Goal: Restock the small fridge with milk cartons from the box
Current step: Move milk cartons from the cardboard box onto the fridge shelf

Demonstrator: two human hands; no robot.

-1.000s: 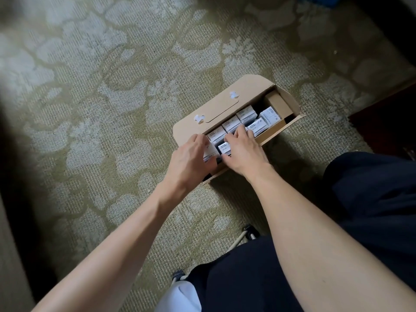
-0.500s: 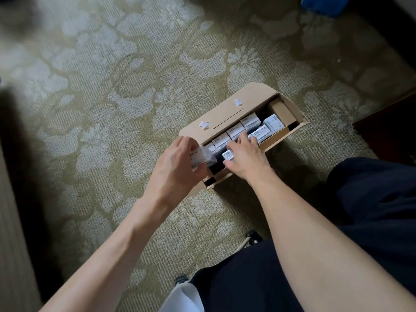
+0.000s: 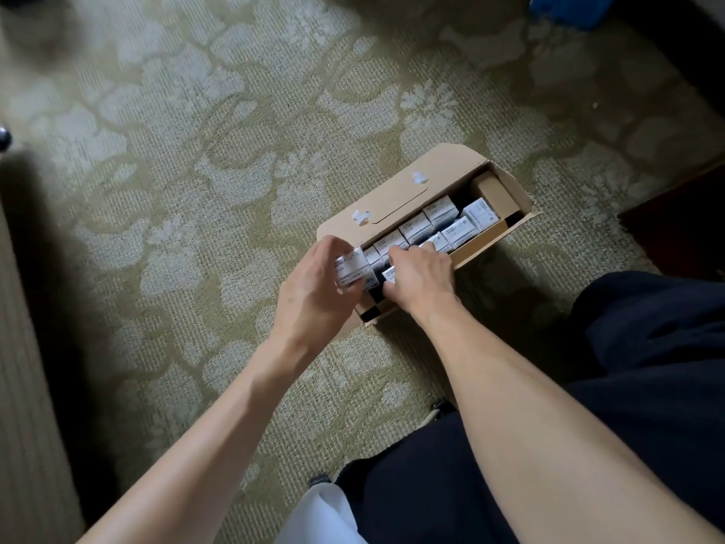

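Unloading: the left hand [image 3: 314, 292] grips a carton [image 3: 353, 270] just above the box [image 3: 396, 194]. The right hand [image 3: 421, 276] curls round a second carton [image 3: 390, 274] inside. Next it must be pulled free, then both carried to the fridge, which is out of view.

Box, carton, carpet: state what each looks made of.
Box: plain brown cardboard, matte and unprinted, with raw cut edges and a punched handle flap. Carton: probably coated paperboard, white and printed, with crisp folded edges; the coating itself cannot be confirmed. Carpet: woven textile in an olive and pale floral pattern, with a visible ribbed weave.
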